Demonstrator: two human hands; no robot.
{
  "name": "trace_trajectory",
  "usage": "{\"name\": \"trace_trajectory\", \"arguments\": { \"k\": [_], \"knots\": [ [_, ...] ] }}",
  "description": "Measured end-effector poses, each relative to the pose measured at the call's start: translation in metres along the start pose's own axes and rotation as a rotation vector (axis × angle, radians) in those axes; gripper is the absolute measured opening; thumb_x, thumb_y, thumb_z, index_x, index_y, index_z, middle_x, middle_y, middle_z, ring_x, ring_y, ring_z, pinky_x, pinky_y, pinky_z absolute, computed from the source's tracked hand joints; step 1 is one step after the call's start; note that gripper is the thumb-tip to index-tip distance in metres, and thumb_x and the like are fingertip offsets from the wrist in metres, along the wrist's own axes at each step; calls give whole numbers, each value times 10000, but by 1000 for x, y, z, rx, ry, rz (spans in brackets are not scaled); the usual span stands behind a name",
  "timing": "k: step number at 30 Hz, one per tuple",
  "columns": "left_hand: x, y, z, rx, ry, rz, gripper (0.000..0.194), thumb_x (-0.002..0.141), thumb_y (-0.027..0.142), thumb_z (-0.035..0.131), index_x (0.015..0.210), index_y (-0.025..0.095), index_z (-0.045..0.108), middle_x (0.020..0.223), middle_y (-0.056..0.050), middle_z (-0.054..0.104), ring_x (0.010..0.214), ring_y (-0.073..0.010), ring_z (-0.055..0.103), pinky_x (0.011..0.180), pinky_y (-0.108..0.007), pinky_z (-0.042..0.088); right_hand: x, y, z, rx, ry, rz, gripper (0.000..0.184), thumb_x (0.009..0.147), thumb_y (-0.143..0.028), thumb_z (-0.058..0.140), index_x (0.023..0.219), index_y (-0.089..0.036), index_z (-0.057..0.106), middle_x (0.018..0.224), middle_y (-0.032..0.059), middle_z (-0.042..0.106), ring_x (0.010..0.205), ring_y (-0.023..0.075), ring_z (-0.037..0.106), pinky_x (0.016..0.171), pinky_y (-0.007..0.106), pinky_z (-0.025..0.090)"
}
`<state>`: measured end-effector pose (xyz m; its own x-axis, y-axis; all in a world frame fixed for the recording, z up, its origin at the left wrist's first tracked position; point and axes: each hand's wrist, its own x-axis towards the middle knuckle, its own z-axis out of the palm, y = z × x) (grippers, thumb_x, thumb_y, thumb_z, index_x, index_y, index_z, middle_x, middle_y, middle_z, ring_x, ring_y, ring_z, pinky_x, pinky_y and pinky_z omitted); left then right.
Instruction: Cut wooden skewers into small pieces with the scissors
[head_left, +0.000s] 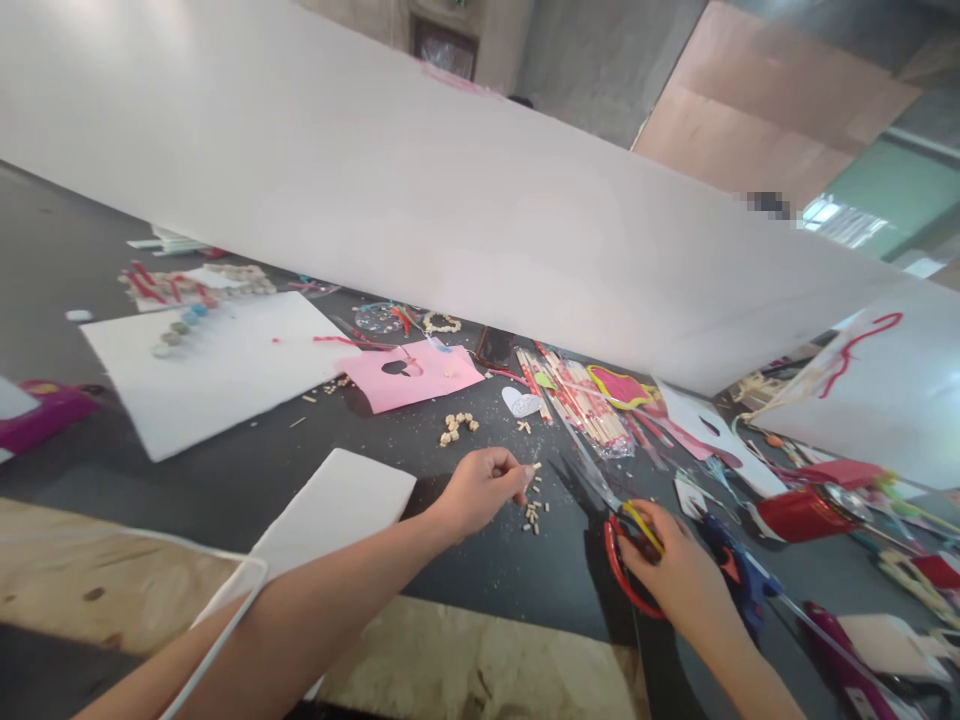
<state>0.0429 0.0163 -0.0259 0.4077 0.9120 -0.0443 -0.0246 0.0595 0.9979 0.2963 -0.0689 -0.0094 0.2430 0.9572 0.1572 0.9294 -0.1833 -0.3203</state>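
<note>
White partition, red can

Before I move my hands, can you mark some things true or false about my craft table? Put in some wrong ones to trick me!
1. The right hand holds the scissors. True.
2. The left hand has nothing in its fingers. False: the left hand pinches a small pale piece.
3. A white heart lies near the pink paper. True.
4. The glue gun is bright yellow. False: the glue gun is mostly blue.
5. Some short stick bits lie on the dark tabletop. True.
</note>
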Motion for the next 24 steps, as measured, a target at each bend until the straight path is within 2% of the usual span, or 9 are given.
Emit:
{"name": "trace_trajectory", "arguments": {
  "k": [2,4,5,8,11,14,20,24],
  "knots": [
    [0,2,0,-45,1,5,300,760,415,519,617,152,524,569,4,607,411,-55,306,428,-200,220,-5,-6,-5,283,20,78,455,696,-438,544,1075,-188,512,1024,101,623,846,219,626,757,351,499],
    [-1,3,-1,-92,-9,5,304,759,421,527,617,152,520,578,5,608,419,-54,307,435,-200,223,-12,-15,-10,554,-16,138,564,700,-477,548,1170,-183,449,1034,102,627,901,211,616,735,310,509],
    [-2,4,-1,-112,-17,6,304,758,421,532,618,152,517,579,6,607,425,-55,314,441,-199,226,-17,-20,-11,622,-55,151,634,692,-484,568,1227,-182,408,1036,100,627,912,207,611,723,299,511],
    [-4,6,0,-156,-41,22,298,756,414,549,620,152,505,575,8,602,449,-58,343,464,-197,241,-30,-38,-14,556,-174,84,732,634,-436,654,1280,-201,402,1087,88,602,943,214,591,755,303,497],
    [-5,7,0,-176,-57,30,302,754,418,561,626,149,505,564,8,601,439,-54,320,452,-198,216,-38,-53,-12,381,-202,-22,705,602,-344,683,1258,-226,456,1167,77,553,1015,236,545,817,315,465],
    [-5,7,1,-207,-53,23,294,754,411,569,639,147,509,560,8,608,420,-46,299,439,-196,193,-41,-62,-7,313,-233,-52,694,599,-324,670,1253,-218,463,1146,77,548,958,227,556,787,307,465],
    [-4,4,3,-250,-64,18,257,770,363,574,649,146,510,552,8,613,440,-48,389,465,-179,252,-40,-65,1,348,-322,-58,712,606,-315,666,1274,-232,432,1119,62,547,873,200,562,771,292,457],
    [-4,5,3,-241,-87,45,252,771,356,579,652,140,529,571,3,610,517,-70,482,526,-177,324,-39,-61,7,395,-338,-76,723,633,-364,662,1296,-227,408,1148,75,539,945,219,554,824,300,445]
  ]
}}
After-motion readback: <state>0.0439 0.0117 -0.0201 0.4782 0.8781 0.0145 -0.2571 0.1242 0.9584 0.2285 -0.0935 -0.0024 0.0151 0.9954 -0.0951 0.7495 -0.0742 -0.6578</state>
